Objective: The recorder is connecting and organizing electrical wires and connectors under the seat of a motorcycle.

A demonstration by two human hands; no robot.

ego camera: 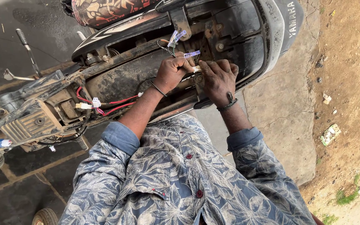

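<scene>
Left to right: red wires w/ a small white plastic connector (pixel 96 102) hang loose by the dusty engine block (pixel 32 123), not plugged in. The left hand (pixel 172 73) is closed, pinching a small white plug (pixel 196 68) against the right hand (pixel 218 79), whose fingers curl onto it beside the stripped black motorcycle frame (pixel 126 52). Judging by this, the join is mid-way; purple-tagged wire ends (pixel 178 36) above look unjoined.

Roadside repair spot: stripped motorcycle (pixel 117 79) on wet pavement (pixel 21 175) beside dirt (pixel 351 83).
</scene>
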